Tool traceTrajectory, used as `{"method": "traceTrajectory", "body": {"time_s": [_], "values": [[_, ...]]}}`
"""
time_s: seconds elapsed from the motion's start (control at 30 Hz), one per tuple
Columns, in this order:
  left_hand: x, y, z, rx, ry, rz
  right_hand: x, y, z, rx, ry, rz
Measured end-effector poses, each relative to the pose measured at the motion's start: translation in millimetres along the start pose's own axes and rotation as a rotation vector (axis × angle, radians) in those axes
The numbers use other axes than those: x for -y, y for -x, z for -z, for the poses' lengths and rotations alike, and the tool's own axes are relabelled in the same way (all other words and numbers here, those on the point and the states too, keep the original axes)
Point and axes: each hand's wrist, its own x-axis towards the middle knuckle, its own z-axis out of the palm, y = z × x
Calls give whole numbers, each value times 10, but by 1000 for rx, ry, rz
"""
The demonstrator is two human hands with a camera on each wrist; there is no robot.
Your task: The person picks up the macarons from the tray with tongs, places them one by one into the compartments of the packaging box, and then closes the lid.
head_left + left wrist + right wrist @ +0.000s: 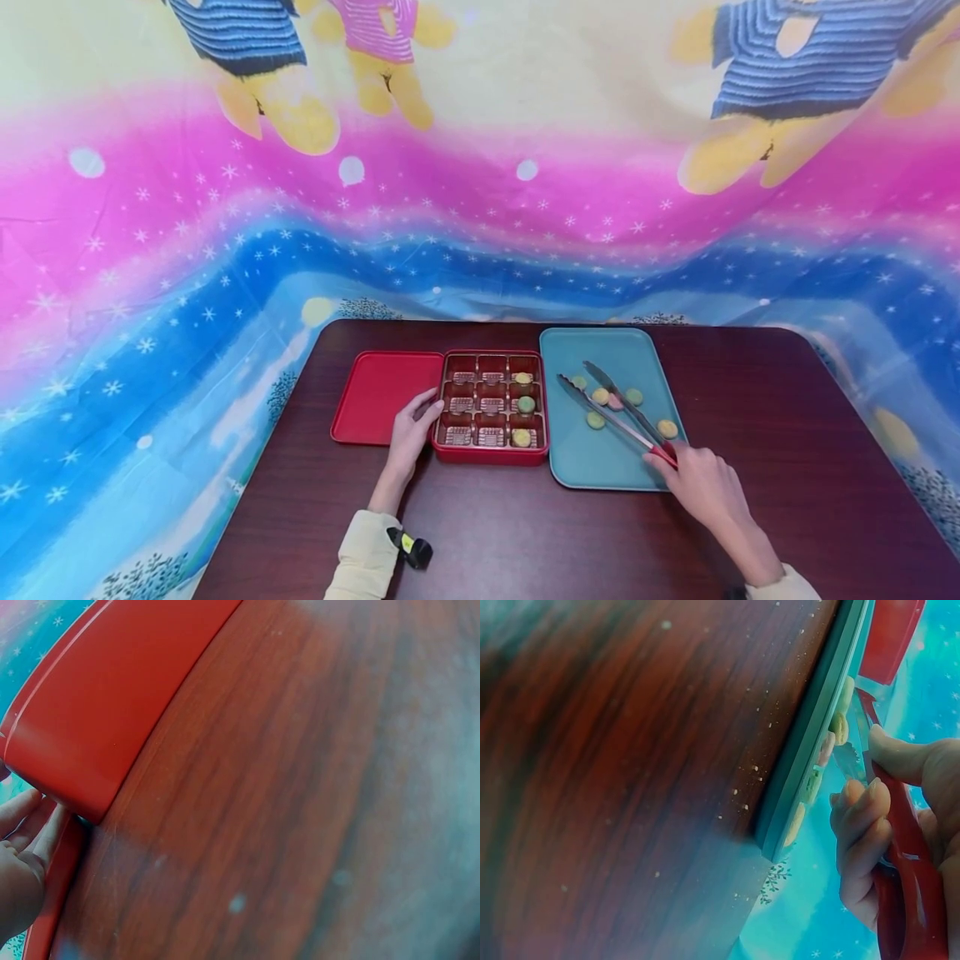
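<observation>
My right hand [708,487] grips the red handles of metal tongs [911,877]. Above the teal tray [600,471], the tongs' two arms stand spread apart. Several small round macarons lie on the tray, among them a pink macaron [615,402], a green macaron [596,420] and a yellow macaron [667,429]. My left hand [408,433] touches the left side of a red box [491,456] with fairly straight fingers. The box's brown insert is divided into compartments. Its right column holds a yellow macaron [522,378] at the back, a green one in the middle and a yellow one in front.
A red lid [382,392] lies flat to the left of the box, beneath part of my left hand. Everything stands on a dark brown wooden table [510,533]. A patterned curtain [480,200] hangs behind the table and along its sides.
</observation>
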Motion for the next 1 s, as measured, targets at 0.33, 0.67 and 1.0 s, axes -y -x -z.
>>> {"method": "traceTrajectory", "body": {"time_s": [0.33,0.67,1.0], "values": [[-20,6,-1,4,7,39,-18,-37,-8,9,-8,8],[-33,-5,-1,10,6,38,-16,-80,-4,22,-13,13],[-24,-3,3,2,-8,26,-23,-89,-2,10,3,16]]}}
